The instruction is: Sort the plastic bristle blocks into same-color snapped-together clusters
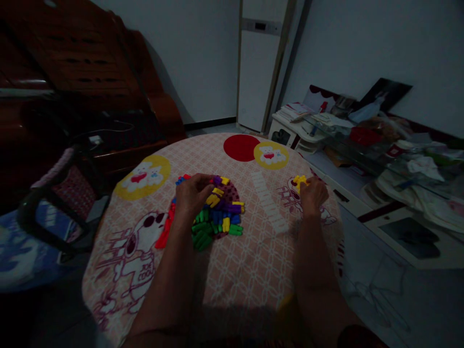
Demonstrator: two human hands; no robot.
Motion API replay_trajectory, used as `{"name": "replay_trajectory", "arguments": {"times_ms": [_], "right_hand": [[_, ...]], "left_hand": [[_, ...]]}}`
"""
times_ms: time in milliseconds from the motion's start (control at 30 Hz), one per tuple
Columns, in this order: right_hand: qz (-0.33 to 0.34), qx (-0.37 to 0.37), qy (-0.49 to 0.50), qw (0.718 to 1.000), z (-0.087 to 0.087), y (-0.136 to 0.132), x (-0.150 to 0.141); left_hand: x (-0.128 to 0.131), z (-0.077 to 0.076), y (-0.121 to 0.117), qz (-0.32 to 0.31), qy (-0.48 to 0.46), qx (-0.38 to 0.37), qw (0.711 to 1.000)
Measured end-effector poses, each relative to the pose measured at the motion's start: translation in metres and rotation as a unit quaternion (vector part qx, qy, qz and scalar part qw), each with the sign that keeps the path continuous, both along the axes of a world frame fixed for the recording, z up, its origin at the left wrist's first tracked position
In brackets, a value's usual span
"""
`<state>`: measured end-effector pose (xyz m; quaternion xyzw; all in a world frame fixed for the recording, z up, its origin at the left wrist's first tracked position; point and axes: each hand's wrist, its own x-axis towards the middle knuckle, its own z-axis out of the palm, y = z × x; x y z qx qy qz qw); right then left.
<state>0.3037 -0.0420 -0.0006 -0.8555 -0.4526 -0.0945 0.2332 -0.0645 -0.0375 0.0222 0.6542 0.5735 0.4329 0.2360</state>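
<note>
Presently, right hand (pixel 314 194) pinches a yellow piece (pixel 300 181) over the table (pixel 235 268), likely light, stiff and best gripped by its sides; left hand (pixel 193 193), at the coloured blocks (pixel 218 218), hold undetermined.

Pile of small plastic pieces (pixel 216 220) is a loose jumble: reds (pixel 166 229) down its left, greens (pixel 202 239) at its near edge, blues (pixel 218 216) and purples (pixel 236 209) rightward, yellows (pixel 213 199) mixed in. One yellow piece (pixel 300 181) (kinda knobbly) is pinched in the right hand (pixel 314 193), well right of the pile.
</note>
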Motion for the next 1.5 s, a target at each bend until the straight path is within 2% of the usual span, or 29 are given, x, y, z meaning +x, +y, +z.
{"name": "replay_trajectory", "arguments": {"times_ms": [67, 200, 400, 533, 667, 767, 900, 967, 1033, 1167, 1333, 1400, 1433, 1500], "right_hand": [[0.010, 0.028, 0.013, 0.999, 0.005, 0.003, -0.007], [0.084, 0.049, 0.038, 0.995, 0.013, 0.013, -0.032], [0.257, 0.027, 0.068, 0.964, 0.014, 0.016, -0.081], [0.364, 0.000, 0.115, 0.924, 0.016, 0.009, -0.118], [0.445, -0.023, 0.178, 0.877, 0.011, 0.005, -0.147], [0.483, -0.032, 0.235, 0.843, 0.004, 0.006, -0.154], [0.535, -0.024, 0.316, 0.783, 0.002, 0.007, -0.153], [0.547, -0.012, 0.334, 0.768, 0.005, 0.007, -0.151], [0.546, 0.005, 0.345, 0.764, 0.008, 0.006, -0.150], [0.526, 0.020, 0.376, 0.763, 0.013, 0.003, -0.150], [0.492, 0.028, 0.405, 0.770, 0.013, 0.005, -0.149], [0.469, 0.020, 0.396, 0.789, 0.014, 0.008, -0.139], [0.449, 0.022, 0.382, 0.808, 0.015, 0.010, -0.130], [0.388, 0.036, 0.322, 0.863, 0.018, 0.014, -0.106]], "left_hand": [[-0.019, 0.000, 0.001, 0.016, 0.060, -0.011, 0.998], [-0.033, -0.006, 0.003, -0.029, 0.172, -0.056, 0.983], [-0.009, -0.022, 0.006, -0.092, 0.233, -0.074, 0.965], [0.000, -0.025, 0.006, -0.095, 0.259, -0.093, 0.957], [0.005, -0.024, 0.005, -0.093, 0.233, -0.086, 0.964], [0.007, -0.023, 0.006, -0.077, 0.181, -0.091, 0.976], [0.013, -0.024, 0.006, -0.086, 0.030, -0.090, 0.992], [0.017, -0.026, 0.007, -0.114, -0.052, -0.102, 0.987], [0.023, -0.028, 0.007, -0.130, -0.115, -0.123, 0.977], [0.035, -0.028, 0.005, -0.105, -0.202, -0.173, 0.958], [0.049, -0.028, 0.002, -0.125, -0.211, -0.204, 0.948], [0.053, -0.029, 0.001, -0.142, -0.198, -0.205, 0.948], [0.054, -0.029, 0.000, -0.150, -0.196, -0.202, 0.948], [0.055, -0.029, -0.001, -0.159, -0.202, -0.192, 0.947]]}}
